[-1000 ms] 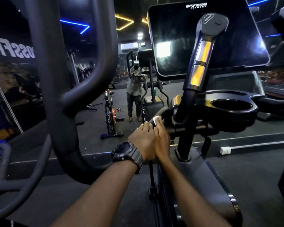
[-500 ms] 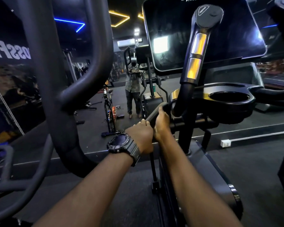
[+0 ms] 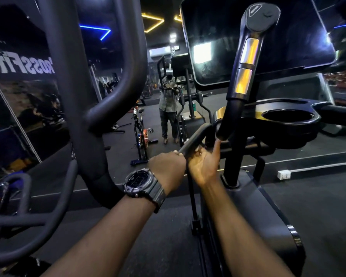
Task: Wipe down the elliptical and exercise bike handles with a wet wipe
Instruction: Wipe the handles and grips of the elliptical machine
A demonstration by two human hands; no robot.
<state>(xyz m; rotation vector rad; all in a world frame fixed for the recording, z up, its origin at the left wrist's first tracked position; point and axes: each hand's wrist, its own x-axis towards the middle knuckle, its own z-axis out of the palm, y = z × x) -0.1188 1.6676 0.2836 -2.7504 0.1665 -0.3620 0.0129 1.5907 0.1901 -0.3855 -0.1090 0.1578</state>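
My left hand (image 3: 166, 169) grips the elliptical's low handlebar (image 3: 194, 139); my right hand (image 3: 203, 166), just beside it, curls there too. No wipe is visible. The tall grip (image 3: 246, 68) above looks unwiped.

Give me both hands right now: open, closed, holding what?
Left hand: closed around the grey handle bar.
Right hand: palm turned up, fingers loosely curled at the same bar, forefinger stretched toward the upright grip; whether it holds a wipe cannot be told.

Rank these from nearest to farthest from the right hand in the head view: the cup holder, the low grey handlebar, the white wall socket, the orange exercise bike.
1. Low grey handlebar, touching the right hand.
2. Cup holder, up right.
3. White wall socket, far right; orange exercise bike, left behind. Too close to call.
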